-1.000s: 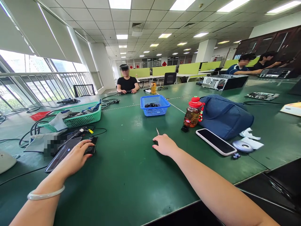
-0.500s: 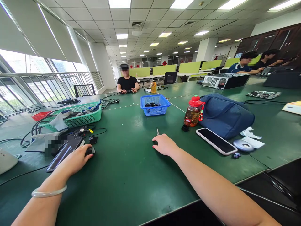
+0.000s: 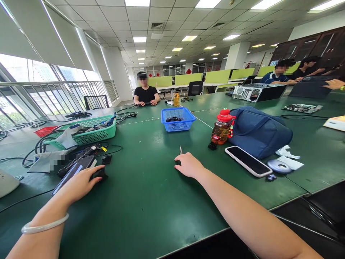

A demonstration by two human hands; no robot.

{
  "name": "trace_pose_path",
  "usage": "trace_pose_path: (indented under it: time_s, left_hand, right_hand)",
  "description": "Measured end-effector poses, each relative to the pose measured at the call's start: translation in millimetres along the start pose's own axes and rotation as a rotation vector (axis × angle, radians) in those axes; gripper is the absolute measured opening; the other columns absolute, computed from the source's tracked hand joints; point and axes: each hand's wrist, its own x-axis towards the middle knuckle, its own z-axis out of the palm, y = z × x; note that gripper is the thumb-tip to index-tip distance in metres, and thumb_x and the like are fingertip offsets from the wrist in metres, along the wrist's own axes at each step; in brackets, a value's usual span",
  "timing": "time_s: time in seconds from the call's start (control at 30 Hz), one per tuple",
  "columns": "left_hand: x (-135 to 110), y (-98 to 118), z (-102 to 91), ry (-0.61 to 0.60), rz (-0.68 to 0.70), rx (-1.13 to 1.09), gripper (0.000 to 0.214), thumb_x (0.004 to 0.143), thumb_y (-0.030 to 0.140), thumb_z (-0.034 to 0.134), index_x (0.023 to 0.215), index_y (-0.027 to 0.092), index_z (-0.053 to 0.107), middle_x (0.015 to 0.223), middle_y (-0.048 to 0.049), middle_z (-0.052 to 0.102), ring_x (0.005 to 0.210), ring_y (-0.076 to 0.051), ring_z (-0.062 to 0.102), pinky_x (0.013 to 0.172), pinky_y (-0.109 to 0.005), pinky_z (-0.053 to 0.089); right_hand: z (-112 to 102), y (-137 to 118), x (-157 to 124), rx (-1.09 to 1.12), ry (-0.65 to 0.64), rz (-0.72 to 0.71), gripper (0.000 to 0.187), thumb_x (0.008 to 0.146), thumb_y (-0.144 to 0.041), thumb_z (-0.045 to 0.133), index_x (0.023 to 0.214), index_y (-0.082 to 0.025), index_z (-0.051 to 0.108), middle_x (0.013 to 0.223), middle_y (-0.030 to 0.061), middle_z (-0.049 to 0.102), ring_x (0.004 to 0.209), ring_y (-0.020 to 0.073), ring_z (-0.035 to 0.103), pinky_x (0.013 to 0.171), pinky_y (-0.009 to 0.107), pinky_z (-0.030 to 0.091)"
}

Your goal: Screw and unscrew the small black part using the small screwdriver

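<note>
By the left hand (image 3: 85, 180), a small black piece (image 3: 100, 174) was held between thumb and fingers, which were bent and parted only by its width; it was located towards the left side of the table (image 3: 140, 205), in from the near edge, and whether it was lifted or rested there could not be told. By the right hand (image 3: 190, 164), laid nearer the table's middle with thumb and forefinger slightly apart, a slim pointed tool (image 3: 180, 149) was covered except for its tip, aimed towards the far edge; whether it was gripped was hidden. For good handling, it was judged, the piece was best pinched lightly by its sides, cleared of the phone (image 3: 75, 172) and the square black part (image 3: 106, 159) near it, with the tool's point turned away from the fingers. The piece was seen as dark and blocky, its details masked by the fingers; the tool was pale, metallic-looking and tapered
</note>
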Motion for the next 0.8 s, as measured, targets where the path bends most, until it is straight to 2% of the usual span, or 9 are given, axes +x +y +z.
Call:
trace_pose_path:
  time_s: [0.17, 0.27, 0.37, 0.47, 0.6, 0.8]
  left_hand:
    - [4.3, 11.7, 1.8, -0.051, -0.113, 0.140, 0.064, 0.083, 0.054, 0.044, 0.130, 0.016, 0.062, 0.118, -0.0171, 0.070, 0.108, -0.037, 0.064, 0.095, -0.046, 0.046]
    - [5.9, 13.9, 4.4, -0.107, -0.125, 0.189, 0.070, 0.085, 0.058, 0.037, 0.134, 0.013, 0.058, 0.120, -0.0195, 0.068, 0.110, -0.036, 0.064, 0.095, -0.044, 0.047]
    - [6.7, 12.4, 8.5, -0.126, -0.127, 0.184, 0.069, 0.084, 0.057, 0.041, 0.135, 0.013, 0.057, 0.117, -0.0192, 0.069, 0.107, -0.036, 0.065, 0.092, -0.044, 0.048]
    - [6.9, 14.8, 12.1, -0.082, -0.117, 0.172, 0.065, 0.084, 0.053, 0.043, 0.132, 0.013, 0.060, 0.114, -0.0194, 0.070, 0.105, -0.037, 0.065, 0.091, -0.046, 0.048]
    - [6.8, 24.3, 14.2, 0.020, -0.067, 0.222, 0.061, 0.086, 0.049, 0.038, 0.127, 0.011, 0.064, 0.125, -0.0204, 0.064, 0.108, -0.036, 0.064, 0.094, -0.046, 0.048]
    - [8.0, 28.6, 13.3, -0.038, -0.073, 0.284, 0.062, 0.087, 0.043, 0.037, 0.136, 0.009, 0.056, 0.129, -0.0187, 0.063, 0.115, -0.033, 0.061, 0.101, -0.042, 0.044]
  right_hand:
    - [0.9, -0.3, 0.0, 0.001, -0.003, 0.001, 0.039, 0.090, -0.034, 0.058, 0.127, -0.021, 0.064, 0.128, 0.0062, 0.065, 0.123, 0.0268, 0.049, 0.096, 0.038, 0.047]
    - [1.5, 0.2, 0.4, 0.004, 0.002, -0.005, 0.039, 0.090, -0.034, 0.059, 0.126, -0.022, 0.064, 0.129, 0.0055, 0.065, 0.123, 0.0266, 0.049, 0.097, 0.038, 0.047]
    - [1.9, 0.6, 1.1, 0.008, 0.006, -0.006, 0.039, 0.090, -0.034, 0.059, 0.126, -0.021, 0.064, 0.128, 0.0058, 0.065, 0.123, 0.0263, 0.049, 0.097, 0.037, 0.047]
    - [1.8, 0.7, 1.0, 0.006, 0.007, -0.008, 0.038, 0.090, -0.034, 0.059, 0.126, -0.021, 0.065, 0.128, 0.0060, 0.065, 0.123, 0.0261, 0.050, 0.098, 0.037, 0.046]
    - [0.9, -0.1, -0.5, 0.008, 0.002, -0.008, 0.039, 0.090, -0.033, 0.059, 0.126, -0.021, 0.064, 0.129, 0.0060, 0.065, 0.122, 0.0267, 0.050, 0.098, 0.038, 0.046]
    - [1.2, 0.4, -0.5, 0.010, 0.003, -0.009, 0.040, 0.090, -0.033, 0.059, 0.127, -0.019, 0.064, 0.126, 0.0086, 0.066, 0.122, 0.0276, 0.050, 0.097, 0.038, 0.046]
